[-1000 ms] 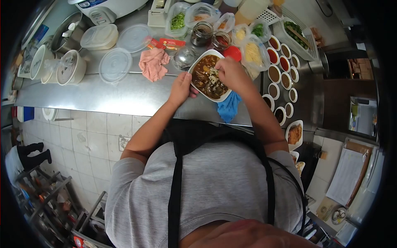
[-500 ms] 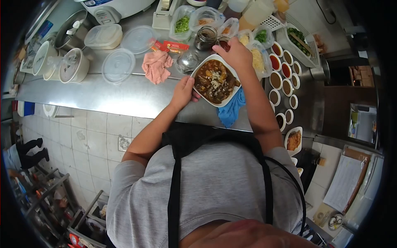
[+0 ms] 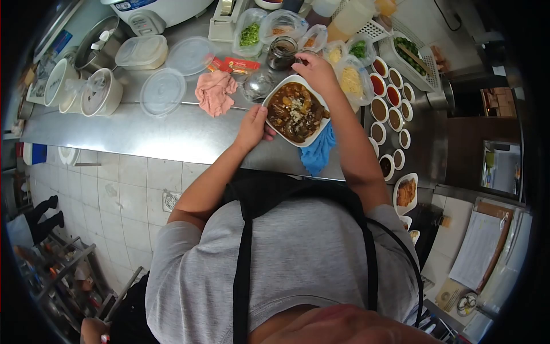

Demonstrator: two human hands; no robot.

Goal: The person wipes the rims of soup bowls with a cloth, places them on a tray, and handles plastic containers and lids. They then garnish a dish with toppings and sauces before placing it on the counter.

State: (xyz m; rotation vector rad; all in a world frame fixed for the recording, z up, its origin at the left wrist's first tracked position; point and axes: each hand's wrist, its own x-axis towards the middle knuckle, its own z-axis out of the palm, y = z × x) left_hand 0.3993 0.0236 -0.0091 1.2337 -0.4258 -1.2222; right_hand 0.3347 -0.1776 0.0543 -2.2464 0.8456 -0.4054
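Observation:
A white bowl (image 3: 298, 112) of brown stew, topped with pale crumbs, stands near the counter's front edge. My left hand (image 3: 252, 128) grips its left rim, thumb on the edge and fingers beneath. Beyond the bowl, my right hand (image 3: 315, 70) is at a small jar, its fingers bent over the top; the hand hides most of that jar. Left of it stands an open glass jar (image 3: 282, 53) with dark contents. A blue cloth (image 3: 318, 150) lies under the bowl's right side. A clear round lid or dome (image 3: 257, 86) and a pink cloth (image 3: 216, 93) lie to the left.
Several sauce cups (image 3: 395, 119) line the right side. Bags of chopped greens (image 3: 250, 34) and yellow shreds (image 3: 351, 82) stand behind. Clear lids (image 3: 163, 93), tubs (image 3: 102, 93) and a rice cooker (image 3: 150, 14) are left. At the lower left, part of another person (image 3: 94, 331) shows.
My right hand has shifted slightly left and away from the bowl's rim, over the small jar. My left hand keeps its hold. Another person has come into view at the lower left.

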